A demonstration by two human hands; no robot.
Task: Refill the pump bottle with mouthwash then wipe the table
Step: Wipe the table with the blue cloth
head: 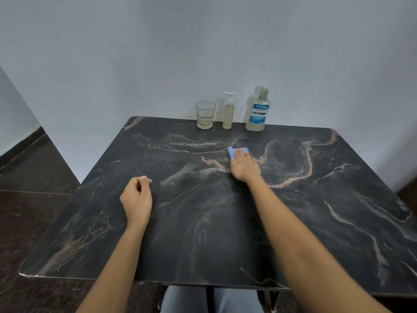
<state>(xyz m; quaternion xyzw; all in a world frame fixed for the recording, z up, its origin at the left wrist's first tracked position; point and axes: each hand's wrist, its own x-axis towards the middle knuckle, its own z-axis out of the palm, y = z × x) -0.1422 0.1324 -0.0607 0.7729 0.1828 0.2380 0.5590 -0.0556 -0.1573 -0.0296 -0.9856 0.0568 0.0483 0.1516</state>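
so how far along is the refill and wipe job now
Refill looks done: the pump bottle stands capped and nearly full by the Listerine bottle and glass. In hand: the right hand presses a blue sponge on the marble-pattern table; the left hand rests loosely curled. Left: the remaining tabletop.

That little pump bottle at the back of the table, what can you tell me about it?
The small clear plastic pump bottle stands upright at the far edge of the dark marble-patterned table, between the clear drinking glass and the larger labelled mouthwash bottle, apart from both. Its white pump head is on, and pale yellowish liquid nearly fills it. Neither hand touches it.
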